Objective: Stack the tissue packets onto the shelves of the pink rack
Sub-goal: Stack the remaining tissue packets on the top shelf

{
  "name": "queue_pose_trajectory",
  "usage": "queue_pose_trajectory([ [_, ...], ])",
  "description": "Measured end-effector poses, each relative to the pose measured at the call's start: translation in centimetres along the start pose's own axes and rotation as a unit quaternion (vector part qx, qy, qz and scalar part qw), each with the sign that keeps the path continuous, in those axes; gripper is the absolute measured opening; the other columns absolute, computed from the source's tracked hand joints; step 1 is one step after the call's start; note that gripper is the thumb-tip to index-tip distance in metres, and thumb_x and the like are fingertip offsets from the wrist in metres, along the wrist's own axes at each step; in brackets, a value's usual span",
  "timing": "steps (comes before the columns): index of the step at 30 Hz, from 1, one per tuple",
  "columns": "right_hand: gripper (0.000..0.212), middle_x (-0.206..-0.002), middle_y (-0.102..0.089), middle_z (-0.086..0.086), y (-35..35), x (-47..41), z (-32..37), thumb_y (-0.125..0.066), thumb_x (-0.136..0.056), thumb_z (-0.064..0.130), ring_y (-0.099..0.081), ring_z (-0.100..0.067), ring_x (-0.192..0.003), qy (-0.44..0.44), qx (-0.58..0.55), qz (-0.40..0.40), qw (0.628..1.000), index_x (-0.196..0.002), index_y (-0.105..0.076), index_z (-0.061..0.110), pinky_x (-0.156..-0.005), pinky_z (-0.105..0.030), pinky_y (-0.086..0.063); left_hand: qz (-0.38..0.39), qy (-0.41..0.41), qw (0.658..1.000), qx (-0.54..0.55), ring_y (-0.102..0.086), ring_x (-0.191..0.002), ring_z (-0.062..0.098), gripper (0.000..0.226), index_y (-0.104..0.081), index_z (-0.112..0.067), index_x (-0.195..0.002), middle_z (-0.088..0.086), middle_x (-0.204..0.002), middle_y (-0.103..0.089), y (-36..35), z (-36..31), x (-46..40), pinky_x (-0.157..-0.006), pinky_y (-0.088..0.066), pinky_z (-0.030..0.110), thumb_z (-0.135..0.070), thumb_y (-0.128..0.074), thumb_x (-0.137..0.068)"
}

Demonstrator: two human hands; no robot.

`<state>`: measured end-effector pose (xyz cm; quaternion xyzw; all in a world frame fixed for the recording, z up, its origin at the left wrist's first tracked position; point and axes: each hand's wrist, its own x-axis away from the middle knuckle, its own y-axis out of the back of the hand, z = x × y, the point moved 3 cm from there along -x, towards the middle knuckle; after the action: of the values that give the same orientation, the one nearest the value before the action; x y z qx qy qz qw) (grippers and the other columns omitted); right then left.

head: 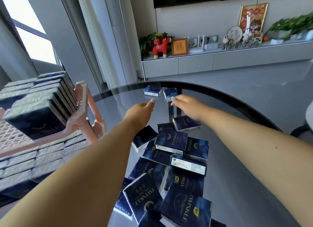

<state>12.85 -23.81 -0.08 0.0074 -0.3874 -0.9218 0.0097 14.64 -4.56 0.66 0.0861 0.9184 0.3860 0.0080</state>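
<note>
Both arms stretch across the glass table (220, 176), past the heap of Twinkle tissue packets (171, 160), for two strays by its far rim. Right hand (188, 106) touches one far packet (170, 94); grip unclear. Left hand (141, 110) loose, empty, short of the other packet (152, 90). Pink rack (84, 105) left of the table, shelves already stacked.

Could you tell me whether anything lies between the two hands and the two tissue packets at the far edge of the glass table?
Nothing visible does. The right hand already touches the right far packet with its fingertips. Only bare glass table separates the left hand from the left far packet. The heap of packets lies nearer, under the forearms.
</note>
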Motion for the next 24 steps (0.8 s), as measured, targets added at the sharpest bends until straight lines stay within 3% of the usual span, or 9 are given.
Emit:
queue_pose_trajectory([
  [4,0.054,-0.104,-0.061,-0.018,1.0,-4.6,0.1,-0.032,-0.097,0.051,-0.056,-0.037,-0.096,-0.001,0.051,-0.084,0.995,-0.097,-0.058,0.004,-0.069,-0.032,-0.035,0.011,0.005,1.0,-0.026,-0.05,-0.119,0.029,0.059,-0.053,-0.012,-0.131,0.011,-0.131,-0.056,-1.0,0.7,-0.9,-0.091,-0.034,0.032,-0.054,-0.025,-0.101],
  [6,0.045,-0.091,-0.054,-0.009,0.9,-6.7,-0.1,-0.031,-0.096,0.053,-0.052,-0.031,-0.084,-0.01,0.081,-0.098,0.992,-0.073,-0.052,0.02,-0.062,-0.03,-0.032,0.003,0.004,1.0,-0.025,-0.047,-0.123,0.029,0.059,-0.05,-0.017,-0.135,0.01,-0.135,-0.053,-1.6,1.1,-1.5,-0.099,-0.036,0.037,-0.056,-0.024,-0.1],
  [8,0.043,-0.094,-0.052,-0.003,0.5,-8.8,-0.1,-0.029,-0.095,0.056,-0.051,-0.025,-0.088,-0.023,0.096,-0.088,0.991,-0.071,-0.047,0.026,-0.067,-0.032,-0.036,-0.008,0.008,1.0,-0.018,-0.044,-0.127,0.028,0.06,-0.047,-0.021,-0.138,0.007,-0.139,-0.051,-2.1,1.5,-2.0,-0.107,-0.033,0.043,-0.057,-0.022,-0.099],
  [10,0.044,-0.113,-0.055,-0.005,-0.1,-10.4,0.2,-0.023,-0.096,0.057,-0.05,-0.027,-0.107,-0.033,0.108,-0.059,0.992,-0.095,-0.058,0.03,-0.085,-0.036,-0.041,-0.013,0.018,0.999,-0.028,-0.035,-0.136,0.026,0.059,-0.04,-0.024,-0.144,0.004,-0.147,-0.042,-2.4,2.0,-2.5,-0.111,-0.026,0.042,-0.056,-0.019,-0.099],
  [13,0.059,-0.144,-0.042,-0.007,-0.9,-11.7,0.4,-0.018,-0.097,0.058,-0.037,-0.029,-0.132,-0.068,0.091,-0.009,0.993,-0.139,-0.043,0.025,-0.107,-0.041,-0.031,-0.001,0.014,0.998,-0.057,-0.017,-0.146,0.023,0.059,-0.019,-0.028,-0.154,0.0,-0.159,-0.022,-2.9,2.9,-3.1,-0.115,-0.014,0.041,-0.051,-0.016,-0.099],
  [16,0.059,-0.097,-0.069,-0.008,-0.4,-11.9,0.9,-0.021,-0.096,0.058,-0.062,-0.026,-0.098,-0.043,0.054,-0.074,0.995,-0.11,-0.061,0.017,-0.092,-0.038,-0.045,-0.009,0.037,0.999,-0.022,-0.01,-0.149,0.019,0.065,-0.013,-0.028,-0.155,-0.003,-0.162,-0.013,-3.0,3.2,-3.3,-0.117,-0.01,0.041,-0.056,-0.015,-0.097],
  [18,0.055,-0.066,-0.063,-0.003,-0.2,-11.7,1.6,-0.024,-0.096,0.055,-0.063,-0.025,-0.077,-0.016,0.012,-0.138,0.99,-0.088,-0.064,0.018,-0.082,-0.037,-0.048,-0.011,0.034,0.999,-0.032,-0.008,-0.149,0.02,0.064,-0.011,-0.029,-0.155,-0.003,-0.163,-0.01,-3.1,2.9,-3.2,-0.117,-0.01,0.041,-0.055,-0.014,-0.097],
  [21,0.054,-0.093,-0.064,-0.01,-0.9,-12.8,2.6,-0.024,-0.098,0.05,-0.058,-0.03,-0.093,0.017,0.045,-0.165,0.985,-0.098,-0.063,0.012,-0.086,-0.042,-0.047,-0.014,0.042,0.999,-0.014,-0.008,-0.149,0.019,0.067,-0.01,-0.028,-0.156,-0.004,-0.163,-0.011,-3.0,2.9,-3.1,-0.117,-0.01,0.04,-0.058,-0.013,-0.096],
  [24,0.05,-0.142,-0.044,-0.012,-2.8,-14.9,3.1,-0.019,-0.1,0.045,-0.037,-0.032,-0.131,0.025,0.145,-0.05,0.988,-0.134,-0.046,0.019,-0.109,-0.045,-0.03,-0.012,0.028,0.999,-0.029,-0.011,-0.148,0.021,0.064,-0.013,-0.03,-0.155,-0.005,-0.162,-0.015,-3.2,2.8,-3.2,-0.116,-0.011,0.041,-0.057,-0.014,-0.096],
])
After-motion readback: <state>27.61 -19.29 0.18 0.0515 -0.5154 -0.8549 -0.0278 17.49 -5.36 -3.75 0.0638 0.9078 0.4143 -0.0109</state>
